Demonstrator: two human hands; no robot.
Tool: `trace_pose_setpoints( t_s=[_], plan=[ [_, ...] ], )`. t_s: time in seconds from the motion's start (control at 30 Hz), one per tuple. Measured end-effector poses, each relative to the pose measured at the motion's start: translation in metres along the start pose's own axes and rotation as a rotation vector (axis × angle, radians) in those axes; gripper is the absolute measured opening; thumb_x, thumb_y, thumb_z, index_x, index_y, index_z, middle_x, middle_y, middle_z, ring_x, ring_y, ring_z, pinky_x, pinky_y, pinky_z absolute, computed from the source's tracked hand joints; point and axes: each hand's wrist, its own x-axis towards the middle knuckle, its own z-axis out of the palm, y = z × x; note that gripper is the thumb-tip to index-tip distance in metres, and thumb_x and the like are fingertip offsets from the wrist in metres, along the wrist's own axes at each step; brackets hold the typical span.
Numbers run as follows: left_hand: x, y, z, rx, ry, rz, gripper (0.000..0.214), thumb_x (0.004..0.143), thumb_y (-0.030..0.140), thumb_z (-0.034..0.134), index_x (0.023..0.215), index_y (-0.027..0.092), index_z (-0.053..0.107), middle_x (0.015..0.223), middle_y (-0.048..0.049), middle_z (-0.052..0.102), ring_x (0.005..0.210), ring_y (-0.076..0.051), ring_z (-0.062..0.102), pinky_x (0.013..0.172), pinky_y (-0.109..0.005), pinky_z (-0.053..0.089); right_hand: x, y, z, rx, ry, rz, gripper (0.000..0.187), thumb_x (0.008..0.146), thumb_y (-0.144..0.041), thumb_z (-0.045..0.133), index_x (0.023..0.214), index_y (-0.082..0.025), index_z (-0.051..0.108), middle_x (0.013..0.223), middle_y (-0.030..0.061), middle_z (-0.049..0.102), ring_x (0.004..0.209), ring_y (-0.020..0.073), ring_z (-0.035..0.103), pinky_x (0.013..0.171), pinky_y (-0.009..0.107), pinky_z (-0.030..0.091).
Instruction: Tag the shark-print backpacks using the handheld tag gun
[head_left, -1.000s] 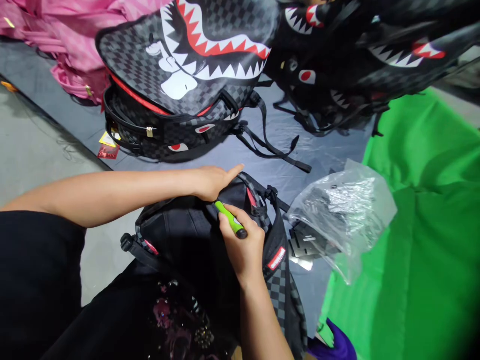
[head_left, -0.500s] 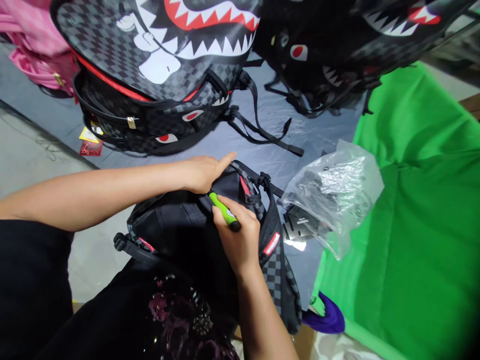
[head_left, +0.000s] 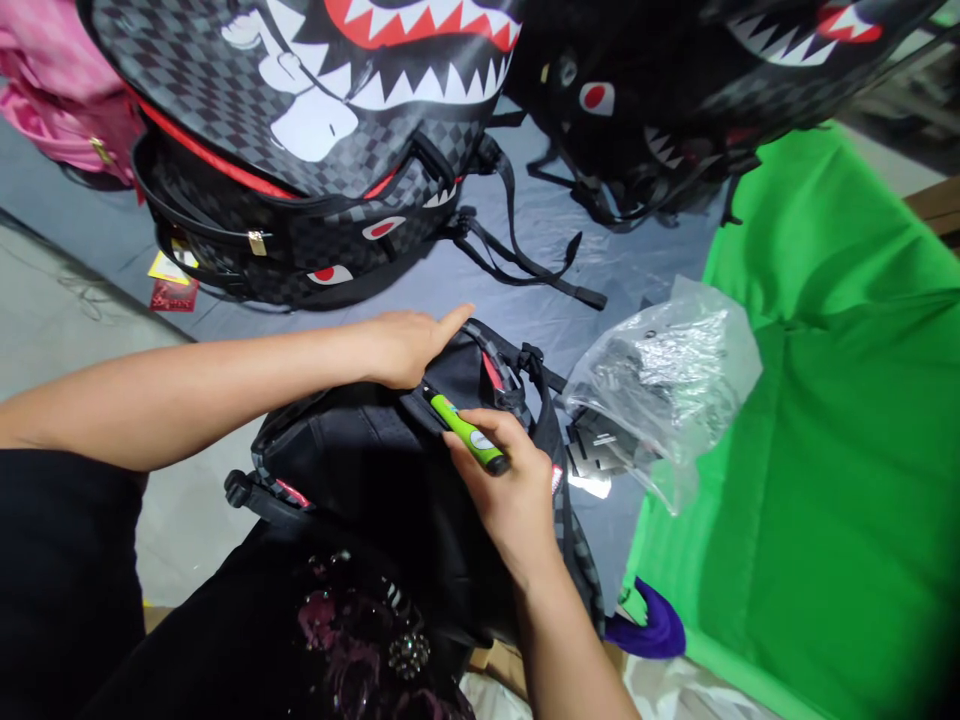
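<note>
A black backpack [head_left: 360,480] with grey checkered trim and red accents leans against my front at the table edge. My left hand [head_left: 409,348] grips its upper edge, one finger stretched out to the right and the others mostly hidden. Between the thumb and fingers of my right hand [head_left: 514,475] is a green pen-shaped tool [head_left: 466,428] with a black end. Its dark, narrow tip points at the backpack just below my left hand; I cannot make out whether it touches.
Large checkered backpacks with shark mouths [head_left: 300,180] stand at the back, a pink bag [head_left: 67,90] at far left. Loose straps [head_left: 525,265] lie on the grey-covered table [head_left: 480,285]. To the right are a crumpled clear plastic bag [head_left: 667,370] and green cloth [head_left: 840,450].
My right hand has drawn back to the right and slightly down with the green tool, showing more of it and its tip. My left hand has stayed on the backpack's edge.
</note>
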Motion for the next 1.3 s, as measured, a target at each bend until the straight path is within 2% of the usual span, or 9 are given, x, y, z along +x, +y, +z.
trace_pose_setpoints(
  t_s=[0.13, 0.4, 0.5, 0.77, 0.87, 1.0, 1.1, 1.3],
  plan=[
    [0.001, 0.0, 0.0, 0.009, 0.0, 0.013, 0.097, 0.082, 0.018, 0.055, 0.159, 0.018, -0.004, 0.133, -0.0178, 0.059, 0.116, -0.029, 0.059, 0.091, -0.035, 0.048, 0.006, 0.002, -0.004, -0.019, -0.068, -0.112, 0.021, 0.088, -0.022, 0.063, 0.107, -0.024, 0.073, 0.104, 0.0028, 0.076, 0.089, 0.018, 0.072, 0.083, 0.031, 0.055],
    [0.002, -0.001, 0.002, 0.034, 0.017, 0.013, 0.098, 0.082, 0.019, 0.055, 0.159, 0.02, -0.005, 0.133, -0.0154, 0.06, 0.116, -0.027, 0.059, 0.092, -0.033, 0.047, 0.017, 0.0, 0.007, -0.068, -0.069, -0.186, 0.025, 0.087, -0.02, 0.062, 0.106, -0.026, 0.075, 0.101, 0.0024, 0.077, 0.087, 0.019, 0.073, 0.084, 0.034, 0.057],
    [0.002, -0.001, 0.001, 0.031, 0.008, 0.011, 0.098, 0.082, 0.02, 0.056, 0.159, 0.019, -0.005, 0.132, -0.0154, 0.06, 0.117, -0.027, 0.059, 0.092, -0.033, 0.047, 0.016, -0.002, 0.008, -0.069, -0.018, -0.222, 0.026, 0.087, -0.018, 0.061, 0.107, -0.026, 0.075, 0.103, 0.002, 0.077, 0.09, 0.019, 0.073, 0.085, 0.034, 0.056],
    [0.005, -0.002, 0.001, 0.053, 0.013, 0.019, 0.097, 0.082, 0.021, 0.055, 0.158, 0.019, -0.005, 0.133, -0.0152, 0.06, 0.12, -0.026, 0.058, 0.093, -0.032, 0.046, 0.012, -0.006, 0.016, -0.112, 0.037, -0.143, 0.023, 0.088, -0.024, 0.062, 0.107, -0.026, 0.075, 0.103, 0.0022, 0.077, 0.089, 0.0195, 0.073, 0.085, 0.034, 0.054],
    [0.005, -0.003, 0.002, 0.063, 0.024, 0.019, 0.096, 0.082, 0.021, 0.055, 0.158, 0.02, -0.004, 0.132, -0.0138, 0.06, 0.118, -0.025, 0.059, 0.092, -0.03, 0.047, 0.009, -0.009, 0.019, -0.175, 0.095, -0.097, 0.021, 0.088, -0.027, 0.063, 0.105, -0.026, 0.075, 0.099, 0.0026, 0.077, 0.08, 0.0197, 0.072, 0.081, 0.035, 0.054],
    [0.004, -0.002, 0.002, 0.057, 0.017, 0.017, 0.095, 0.084, 0.02, 0.055, 0.158, 0.018, -0.005, 0.134, -0.0156, 0.059, 0.119, -0.025, 0.058, 0.093, -0.03, 0.047, 0.005, -0.009, 0.024, -0.117, 0.147, -0.075, 0.018, 0.089, -0.029, 0.064, 0.103, -0.024, 0.075, 0.099, 0.0037, 0.077, 0.085, 0.0198, 0.072, 0.083, 0.034, 0.053],
    [0.004, -0.002, 0.001, 0.041, 0.015, 0.017, 0.095, 0.084, 0.02, 0.055, 0.158, 0.018, -0.005, 0.134, -0.0163, 0.058, 0.12, -0.026, 0.057, 0.095, -0.032, 0.046, 0.002, -0.008, 0.028, -0.126, 0.219, -0.086, 0.017, 0.089, -0.028, 0.065, 0.103, -0.022, 0.074, 0.097, 0.0045, 0.077, 0.079, 0.019, 0.071, 0.082, 0.034, 0.052],
    [0.003, -0.001, 0.001, 0.032, 0.021, 0.018, 0.095, 0.083, 0.02, 0.055, 0.158, 0.017, -0.003, 0.134, -0.0177, 0.058, 0.12, -0.027, 0.058, 0.096, -0.034, 0.047, 0.005, -0.012, 0.024, -0.149, 0.143, -0.054, 0.018, 0.088, -0.026, 0.064, 0.102, -0.023, 0.075, 0.098, 0.003, 0.077, 0.079, 0.0197, 0.071, 0.083, 0.035, 0.051]
  ],
)
